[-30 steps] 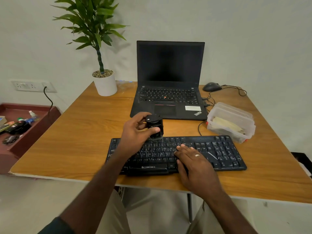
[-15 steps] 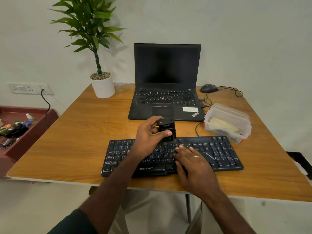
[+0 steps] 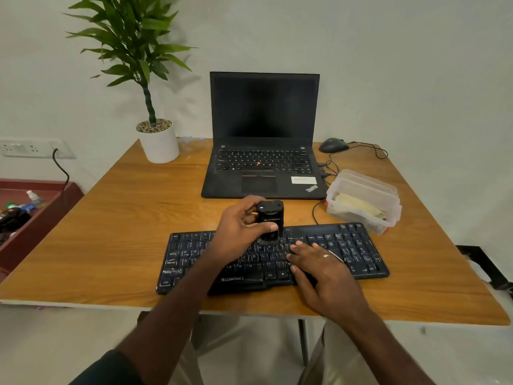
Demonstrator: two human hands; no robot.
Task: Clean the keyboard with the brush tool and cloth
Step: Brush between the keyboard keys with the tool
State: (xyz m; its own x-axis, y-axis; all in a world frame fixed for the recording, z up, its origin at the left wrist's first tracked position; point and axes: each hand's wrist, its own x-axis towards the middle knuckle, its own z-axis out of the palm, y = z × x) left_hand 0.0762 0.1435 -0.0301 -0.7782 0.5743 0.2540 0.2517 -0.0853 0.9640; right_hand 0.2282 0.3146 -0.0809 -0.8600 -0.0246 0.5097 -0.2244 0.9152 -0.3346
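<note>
Brushing step in hand: best done with short, light strokes along each row, bristle end kept low between the keys, working across toward the number pad and never pressing hard enough to shift the board

Left hand [image 3: 241, 226]: grip curled round the black brush tool [image 3: 269, 221], thumb across its front, fingers wrapped behind; tool upright, lower end touching the upper key rows near the middle of the keyboard [image 3: 361, 252]

Right hand [image 3: 319, 262]: grip spread flat, fingers straight, pressing on the keys just beside the tool, steadying the keyboard on the bench [image 3: 111, 232]

Further right, a clear plastic box [image 3: 363, 201] holding what looks like the folded cloth [image 3: 358, 205], untouched
</note>
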